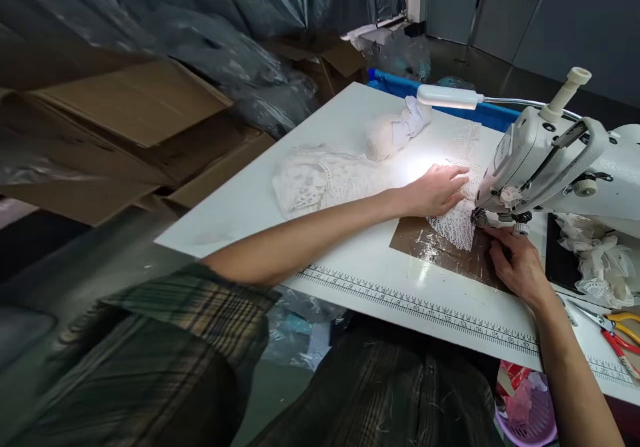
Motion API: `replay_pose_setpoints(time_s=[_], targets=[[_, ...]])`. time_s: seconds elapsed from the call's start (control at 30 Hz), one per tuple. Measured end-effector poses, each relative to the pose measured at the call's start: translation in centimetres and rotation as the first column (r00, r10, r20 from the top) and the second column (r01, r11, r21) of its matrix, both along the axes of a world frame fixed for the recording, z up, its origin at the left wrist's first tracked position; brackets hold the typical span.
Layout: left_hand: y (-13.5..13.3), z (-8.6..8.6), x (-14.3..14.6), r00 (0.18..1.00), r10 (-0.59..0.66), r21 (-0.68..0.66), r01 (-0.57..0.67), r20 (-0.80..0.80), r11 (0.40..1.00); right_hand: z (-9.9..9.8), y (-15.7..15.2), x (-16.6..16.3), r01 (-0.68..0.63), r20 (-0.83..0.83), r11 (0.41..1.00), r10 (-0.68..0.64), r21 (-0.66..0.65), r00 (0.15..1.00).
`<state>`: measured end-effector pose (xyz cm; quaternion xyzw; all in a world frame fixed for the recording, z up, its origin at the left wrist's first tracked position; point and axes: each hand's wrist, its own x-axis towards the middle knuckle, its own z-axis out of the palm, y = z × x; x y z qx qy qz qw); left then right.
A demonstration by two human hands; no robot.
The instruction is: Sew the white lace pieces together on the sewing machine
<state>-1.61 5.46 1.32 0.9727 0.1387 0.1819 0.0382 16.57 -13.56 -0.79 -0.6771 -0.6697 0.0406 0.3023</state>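
A piece of white lace fabric (455,228) lies under the needle area of a white sewing machine (520,147). My left hand (435,190) rests palm down on this lace, left of the needle, its fingers stretched out and spread. Close by the presser foot (481,220), on its right, is my right hand (520,264). Its index finger reaches toward the foot and its thumb stands apart; the fingertips are partly hidden by the machine. Beneath the lace's near end is a brown shiny plate (430,250). More white lace (320,177) lies bunched beside my left forearm.
A lamp (447,96) lights the white table (240,207). A bundled pale cloth (393,134) lies behind. Scissors (593,314) and yellow-handled snips (625,324) lie right of my right wrist. Cardboard boxes (135,107) stand left; a purple basket (530,430) is below.
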Motion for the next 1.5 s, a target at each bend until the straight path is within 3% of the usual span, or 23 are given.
replay_pose_setpoints(time_s=[0.17,0.23,0.37,0.5,0.63,0.8,0.9,1.0,1.13,1.33,1.5], targets=[[-3.2,-0.2,-1.6,0.957,-0.281,-0.065,0.286,0.071,0.956,-0.2,0.0,-0.2,0.015,-0.005,1.000,-0.015,0.000,1.000],[-4.0,-0.4,-1.8,0.939,-0.341,-0.112,0.345,0.052,0.932,-0.1,0.0,-0.3,0.020,-0.006,1.000,-0.019,0.006,1.000],[-4.5,-0.7,-1.8,0.957,-0.289,-0.139,0.286,0.001,0.948,0.7,-0.2,-0.8,-0.067,-0.024,0.997,0.067,0.025,0.997],[-4.6,-0.8,-1.9,0.962,-0.268,-0.150,0.273,0.051,0.950,1.6,0.0,-1.9,-0.204,-0.025,0.978,0.203,-0.048,0.979],[-4.7,-1.2,-1.8,0.946,-0.259,-0.181,0.294,0.194,0.938,1.6,0.8,-2.6,-0.158,0.003,0.985,0.158,-0.068,0.987],[-4.9,-1.5,-1.4,0.928,-0.246,-0.189,0.304,0.279,0.934,1.2,1.1,-2.3,-0.099,0.037,0.995,0.098,0.011,0.994],[-4.8,-1.4,-1.3,0.914,-0.159,-0.269,0.271,0.373,0.924,1.0,0.8,-1.9,-0.138,0.147,0.990,0.137,-0.010,0.980],[-4.8,-1.3,-1.4,0.902,-0.164,-0.290,0.294,0.399,0.911,0.7,0.6,-1.8,-0.206,0.238,0.977,0.214,-0.058,0.947],[-4.8,-1.7,-1.6,0.908,-0.243,-0.226,0.330,0.340,0.916,0.7,0.2,-1.8,-0.249,0.235,0.967,0.255,-0.055,0.938],[-4.9,-2.4,-1.6,0.940,-0.299,0.044,0.295,0.167,0.954,0.7,-0.2,-1.8,-0.305,0.196,0.952,0.298,0.005,0.934],[-4.9,-2.5,-1.5,0.932,-0.312,0.109,0.296,0.183,0.949,0.6,-0.2,-1.9,-0.291,0.198,0.957,0.285,-0.001,0.938]])
